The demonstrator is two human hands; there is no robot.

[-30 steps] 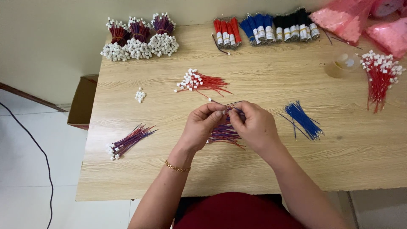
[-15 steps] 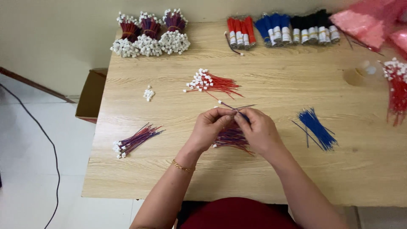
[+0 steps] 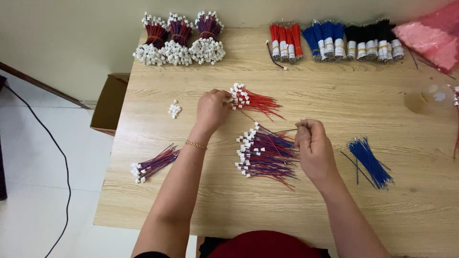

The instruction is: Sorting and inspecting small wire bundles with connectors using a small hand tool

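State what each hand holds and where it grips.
Left hand fingers touch the red wire bunch at its white connector end. Right hand pinches a thin wire by one end.

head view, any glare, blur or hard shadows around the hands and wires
Head view: soft, even light, no glare on the wooden table; only faint shadows under the left hand and right hand; the red-and-blue wire pile is sharp; the pink plastic bag at the corner is slightly soft.

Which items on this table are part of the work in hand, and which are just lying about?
In hand:
left hand on the red wire pile
right hand pinching a thin wire
red-and-blue wire pile

Lying about:
loose blue wires
small bundle
tied bundles
cardboard box
pink bags
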